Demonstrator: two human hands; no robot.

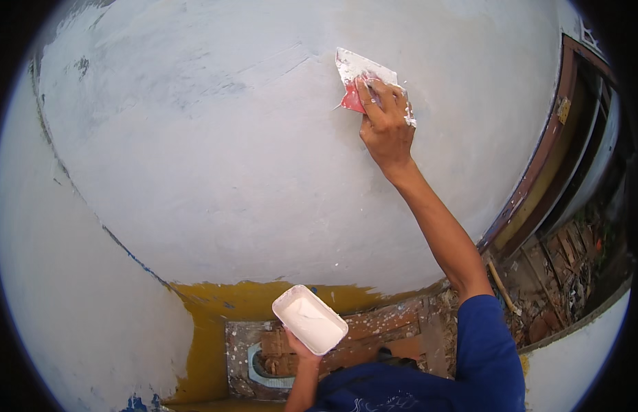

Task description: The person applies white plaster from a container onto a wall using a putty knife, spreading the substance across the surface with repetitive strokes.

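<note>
Red scraper (353,77) under bent fingers (371,103), in grip of right hand (389,127); white tray (286,298) in grasp of left hand (300,347)

Open wall (216,172) leftward, door frame (549,141) at right; tray (326,305) below

Smooth paste (313,325), matt wall (229,185)

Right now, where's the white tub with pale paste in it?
In the head view, the white tub is low in the middle, held by the left hand, partly in front of the mustard-coloured wall strip.
</note>
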